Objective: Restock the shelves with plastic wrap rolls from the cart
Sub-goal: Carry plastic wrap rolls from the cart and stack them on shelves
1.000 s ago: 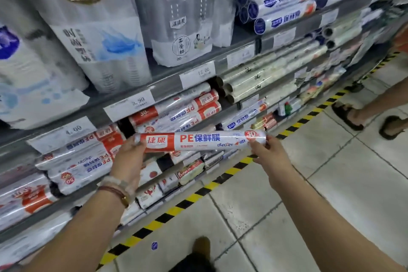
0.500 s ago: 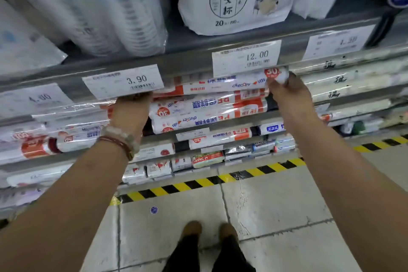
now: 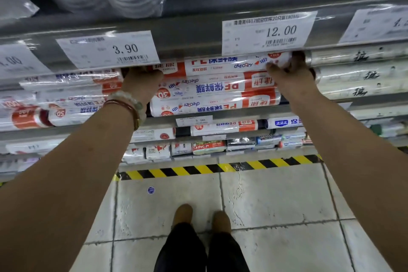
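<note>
Head view: both hands grip plastic wrap roll, fingertips hidden under shelf edge.

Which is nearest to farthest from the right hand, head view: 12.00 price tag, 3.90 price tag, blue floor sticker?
From the right hand:
1. 12.00 price tag, just above it on the shelf edge.
2. 3.90 price tag, left along that edge.
3. Blue floor sticker, down on the tile.

Both forearms are bare, without sleeves. The left wrist wears a pale beaded bracelet and thin reddish-brown bangles. Dark trousers end above tan shoes.
</note>
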